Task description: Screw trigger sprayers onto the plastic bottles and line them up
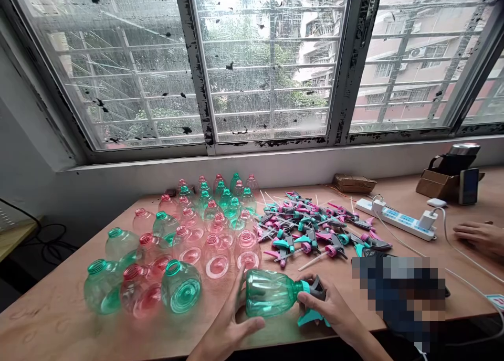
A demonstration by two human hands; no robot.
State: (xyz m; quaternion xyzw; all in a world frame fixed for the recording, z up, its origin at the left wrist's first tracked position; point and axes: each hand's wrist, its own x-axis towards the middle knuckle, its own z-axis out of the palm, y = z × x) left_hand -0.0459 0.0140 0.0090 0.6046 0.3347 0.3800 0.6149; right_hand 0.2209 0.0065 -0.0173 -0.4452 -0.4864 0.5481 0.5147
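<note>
Sprayer fitting looks under way: left hand (230,327) grip closed round the bottle (270,294), held sideways over the desk (59,319) near edge, right hand (331,308) grip pinching the sprayer (317,288) at its neck; next probably needs twisting tight.

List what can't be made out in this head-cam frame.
Head view, mosaic patch: blurs whatever lies beside the right hand.
Trigger sprayer on the green bottle: the right hand covers the collar, so seating is unclear.
Bottle base: partly behind the left hand.
Another person's hand: cut off by the right edge.
</note>
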